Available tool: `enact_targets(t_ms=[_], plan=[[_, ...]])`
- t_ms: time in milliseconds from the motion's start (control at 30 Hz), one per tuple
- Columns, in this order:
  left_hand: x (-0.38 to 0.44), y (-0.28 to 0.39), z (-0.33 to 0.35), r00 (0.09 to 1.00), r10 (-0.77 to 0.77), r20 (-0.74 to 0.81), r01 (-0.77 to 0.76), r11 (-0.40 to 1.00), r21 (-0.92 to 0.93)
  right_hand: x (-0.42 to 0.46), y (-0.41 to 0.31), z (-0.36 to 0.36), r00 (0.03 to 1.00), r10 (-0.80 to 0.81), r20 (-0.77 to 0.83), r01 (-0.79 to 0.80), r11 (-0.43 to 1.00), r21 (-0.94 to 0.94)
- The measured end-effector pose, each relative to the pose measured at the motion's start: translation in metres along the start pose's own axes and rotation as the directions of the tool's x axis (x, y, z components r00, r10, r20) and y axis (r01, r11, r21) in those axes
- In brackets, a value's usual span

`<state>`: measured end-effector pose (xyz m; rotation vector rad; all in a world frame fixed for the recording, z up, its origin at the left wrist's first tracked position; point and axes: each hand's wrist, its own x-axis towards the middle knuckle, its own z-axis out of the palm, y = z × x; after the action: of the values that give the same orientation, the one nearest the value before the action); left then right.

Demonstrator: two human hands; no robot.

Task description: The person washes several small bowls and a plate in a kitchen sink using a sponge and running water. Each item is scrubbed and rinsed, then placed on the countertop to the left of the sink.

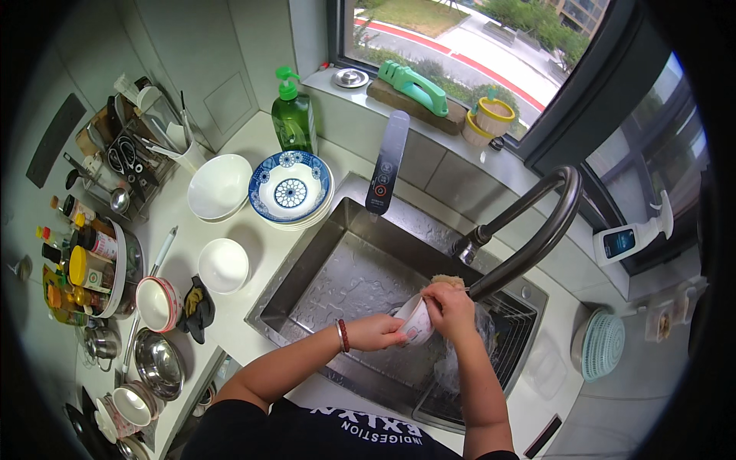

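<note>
Over the stainless steel sink (356,276), a white bowl with a pink pattern (416,325) is tilted between both hands. My left hand (376,333), with a red bead bracelet at its wrist, grips the bowl's near left side. My right hand (449,307) is at the bowl's upper right rim, its fingers bent over the edge; whether it grips the rim or a cloth cannot be told. A tan sponge or cloth (447,280) shows just behind my right hand. The dark metal gooseneck faucet (532,247) arches down close beside that hand. Clear plastic film (451,368) lies below it.
Left of the sink stand stacked blue-and-white plates (289,192), white bowls (219,187), a small white bowl (224,266), red-rimmed bowls (155,305) and a steel basin (159,364). A green pump bottle (293,123) stands behind the plates. A wire drain rack (506,339) sits in the sink's right side.
</note>
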<state>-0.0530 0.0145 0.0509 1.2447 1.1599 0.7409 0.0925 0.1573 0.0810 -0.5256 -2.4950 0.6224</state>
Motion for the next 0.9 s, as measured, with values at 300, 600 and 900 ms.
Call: enact_targets(t_ms=[300,600,900], plan=[[-0.005,-0.012,0.0,0.991,-0.115,0.064,0.128,0.957,-0.26,0.001,-0.011,-0.002,0.992,-0.06,0.116,0.064,0.997,-0.036],[-0.004,-0.023,-0.004,0.989,-0.123,0.084,0.139,0.964,-0.226,0.006,-0.033,-0.008,0.968,-0.094,0.233,0.109,0.993,-0.052],[0.03,-0.022,-0.007,0.999,-0.05,-0.008,0.049,0.992,-0.113,0.013,-0.006,-0.005,0.995,-0.014,0.097,0.03,0.986,-0.165]])
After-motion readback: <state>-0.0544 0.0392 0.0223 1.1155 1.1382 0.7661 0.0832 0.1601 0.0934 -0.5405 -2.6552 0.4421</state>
